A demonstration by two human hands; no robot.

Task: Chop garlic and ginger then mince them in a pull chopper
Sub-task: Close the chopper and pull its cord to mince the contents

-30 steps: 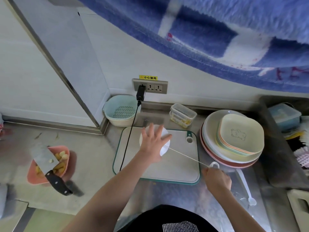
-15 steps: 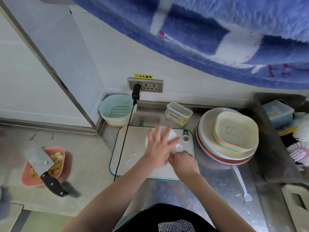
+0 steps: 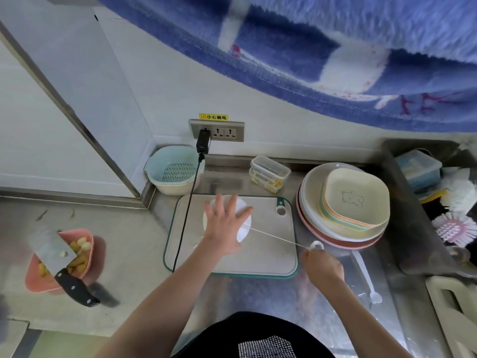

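A white pull chopper [image 3: 244, 227] stands on the green-rimmed cutting board [image 3: 268, 257]. My left hand [image 3: 224, 228] presses flat on its lid with fingers spread. My right hand [image 3: 321, 266] grips the white ring handle [image 3: 317, 245] off the board's right edge, and the cord [image 3: 276, 237] runs taut from lid to handle. At the left, a pink bowl [image 3: 34, 279] holds garlic cloves and ginger pieces [image 3: 81, 248], and a cleaver [image 3: 55, 254] lies across it. The chopper's contents are hidden.
A stack of plates [image 3: 343, 218] sits right of the board, a white spoon [image 3: 366, 277] in front of it. Behind the board are a clear lidded box [image 3: 269, 173] and a teal colander [image 3: 174, 171]. A black cable [image 3: 187, 215] crosses the board. A sink [image 3: 438, 202] lies far right.
Half a second ago my right hand was beside the chopper with the cord wound in. It has since pulled right and toward me, stretching the cord out. My left hand stays on the lid.
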